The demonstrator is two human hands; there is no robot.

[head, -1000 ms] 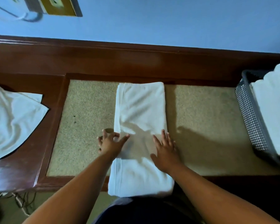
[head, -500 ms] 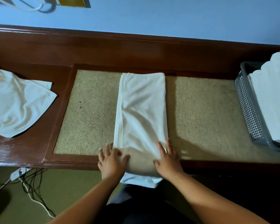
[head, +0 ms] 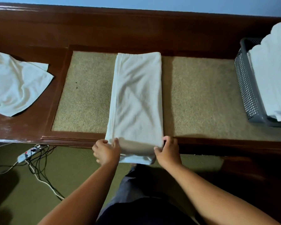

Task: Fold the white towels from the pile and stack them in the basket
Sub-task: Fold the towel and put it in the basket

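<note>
Towel (head: 136, 98): folded into a long, narrow strip, it lies lengthwise across the mat (head: 201, 95); its near end overhangs the front edge of the table (head: 136, 30), just above your lap
Left hand (head: 106, 151): pinches the near left corner of the strip, thumb on top, fingers curled at the edge
Right hand (head: 168, 151): grips the near right corner, fingers wrapped round the thick folded edge
Handling: expect soft, limp, light cloth, several layers thick; it will likely sag wherever you leave it unsupported, and the layers may slide apart if you lift only the top one
Where to hold: take both near corners through all the layers, as you do now; for the carry, a flat palm beneath the bundle should keep it square
Mat: coarse, tan and matte, so it probably grips the cloth; lift the end over instead of dragging it
Table: dark polished wood frames the mat and looks slicker
Pile (head: 15, 83): rumpled white cloth at the far left, well apart from the strip
Basket (head: 246, 88): grey and perforated, at the far right, holding folded towels (head: 272, 75) that rise above its rim; judge the stack near full
Room: blue wall (head: 152, 3) behind; olive floor (head: 71, 168) below, with a power strip (head: 27, 154) and loose cables (head: 39, 159) near your left side
</note>
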